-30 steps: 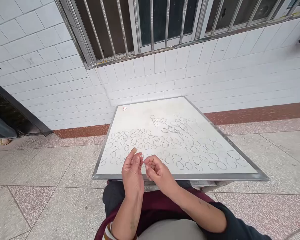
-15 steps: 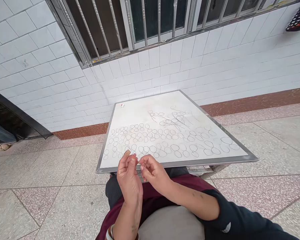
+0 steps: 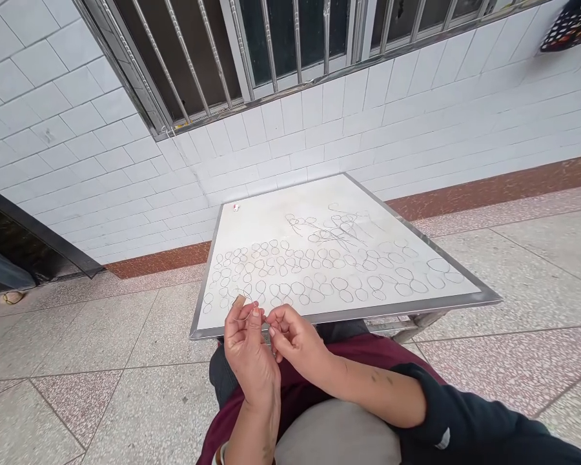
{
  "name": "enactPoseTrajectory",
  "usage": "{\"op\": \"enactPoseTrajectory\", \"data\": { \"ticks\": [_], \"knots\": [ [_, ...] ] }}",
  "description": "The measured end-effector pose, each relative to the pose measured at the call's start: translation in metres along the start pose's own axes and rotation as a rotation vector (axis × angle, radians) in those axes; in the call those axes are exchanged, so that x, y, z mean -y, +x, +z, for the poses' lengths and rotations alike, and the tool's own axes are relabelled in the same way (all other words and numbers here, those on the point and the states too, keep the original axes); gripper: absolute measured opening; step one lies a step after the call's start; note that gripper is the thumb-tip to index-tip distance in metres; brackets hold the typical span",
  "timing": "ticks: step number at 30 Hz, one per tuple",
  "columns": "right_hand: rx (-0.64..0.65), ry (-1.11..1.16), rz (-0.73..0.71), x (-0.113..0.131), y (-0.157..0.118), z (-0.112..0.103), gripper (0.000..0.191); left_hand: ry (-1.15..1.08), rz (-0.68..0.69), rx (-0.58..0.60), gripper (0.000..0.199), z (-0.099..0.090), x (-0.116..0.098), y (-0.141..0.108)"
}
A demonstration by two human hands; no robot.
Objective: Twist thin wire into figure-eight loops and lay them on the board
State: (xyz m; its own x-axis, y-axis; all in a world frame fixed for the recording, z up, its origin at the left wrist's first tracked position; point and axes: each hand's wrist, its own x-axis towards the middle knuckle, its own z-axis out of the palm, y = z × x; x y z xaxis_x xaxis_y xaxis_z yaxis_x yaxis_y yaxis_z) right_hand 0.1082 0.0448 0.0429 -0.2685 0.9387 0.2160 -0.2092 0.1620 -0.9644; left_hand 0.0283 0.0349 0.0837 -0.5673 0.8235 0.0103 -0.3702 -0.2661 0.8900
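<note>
My left hand [image 3: 250, 345] is held palm up at the table's near edge, its thumb and fingers pinched on a thin wire [image 3: 243, 319]. A tan wrap covers the tip of one of its fingers. My right hand [image 3: 295, 336] meets it from the right, fingertips pinched close to the left thumb, at the same fine wire. What lies between the fingertips is too small to make out fully. Beyond both hands, rows of thin dark wire loops [image 3: 346, 289], many in figure-eight shapes, lie on the white table [image 3: 271, 216].
Farther back on the table is a tangle of loose wires [image 3: 339, 232]. A small white and red object [image 3: 236, 207] lies near the far left corner. The table's grey metal rim [image 3: 348, 314] runs before my lap. Behind stands a tiled wall [image 3: 290, 139] with a barred window.
The view has shifted slightly. Both hands stay together in the same pinch, the left hand's fingers a little lower and the wrapped finger tilted more to the left. The loops on the table lie unchanged.
</note>
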Motion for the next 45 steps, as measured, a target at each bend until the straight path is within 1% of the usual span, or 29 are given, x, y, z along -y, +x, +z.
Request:
{"op": "enactPoseTrajectory", "data": {
  "ticks": [5,8,14,20,22,26,30,32,33,35,37,39,41,43,45],
  "knots": [
    [0.015,-0.050,0.013,0.003,-0.001,0.000,0.011,0.024,0.025,0.022,0.040,0.000,-0.004,0.000],
    [0.011,-0.086,-0.011,0.002,-0.001,-0.002,0.012,0.049,0.034,0.047,0.040,-0.001,-0.005,0.000],
    [0.034,-0.229,-0.126,0.001,-0.004,-0.006,0.013,0.046,0.055,0.082,0.039,-0.004,-0.007,0.000],
    [0.040,-0.416,-0.256,0.000,-0.004,-0.013,0.018,0.072,0.033,0.164,0.047,-0.013,-0.012,0.003],
    [0.077,-0.436,-0.251,-0.001,-0.004,-0.017,0.017,0.072,0.021,0.185,0.049,-0.018,-0.014,0.004],
    [0.168,-0.453,-0.184,0.000,-0.004,-0.030,0.011,0.083,0.014,0.219,0.051,-0.029,-0.016,0.006],
    [0.167,-0.460,-0.117,0.010,-0.002,-0.044,0.009,0.111,0.016,0.238,0.051,-0.035,-0.018,0.005],
    [0.160,-0.397,-0.052,0.014,-0.001,-0.050,0.005,0.140,0.014,0.257,0.050,-0.036,-0.018,0.004],
    [0.163,-0.329,0.002,0.014,0.000,-0.053,0.004,0.155,0.016,0.265,0.049,-0.036,-0.018,0.003],
    [0.159,-0.124,0.122,0.013,0.002,-0.055,0.012,0.180,0.029,0.268,0.048,-0.035,-0.018,0.002],
    [0.094,0.116,0.190,0.009,0.003,-0.053,0.021,0.198,0.041,0.269,0.048,-0.033,-0.018,-0.001],
    [-0.021,0.302,0.176,0.006,0.003,-0.047,0.026,0.219,0.043,0.278,0.047,-0.031,-0.018,-0.003],
    [-0.112,0.422,0.143,0.004,0.002,-0.038,0.026,0.243,0.046,0.291,0.046,-0.029,-0.017,-0.005],
    [-0.144,0.498,0.126,0.005,0.001,-0.029,0.025,0.272,0.054,0.293,0.046,-0.028,-0.016,-0.007],
    [-0.149,0.524,0.095,0.007,0.000,-0.024,0.024,0.299,0.054,0.289,0.048,-0.028,-0.016,-0.008]
  ]
}}
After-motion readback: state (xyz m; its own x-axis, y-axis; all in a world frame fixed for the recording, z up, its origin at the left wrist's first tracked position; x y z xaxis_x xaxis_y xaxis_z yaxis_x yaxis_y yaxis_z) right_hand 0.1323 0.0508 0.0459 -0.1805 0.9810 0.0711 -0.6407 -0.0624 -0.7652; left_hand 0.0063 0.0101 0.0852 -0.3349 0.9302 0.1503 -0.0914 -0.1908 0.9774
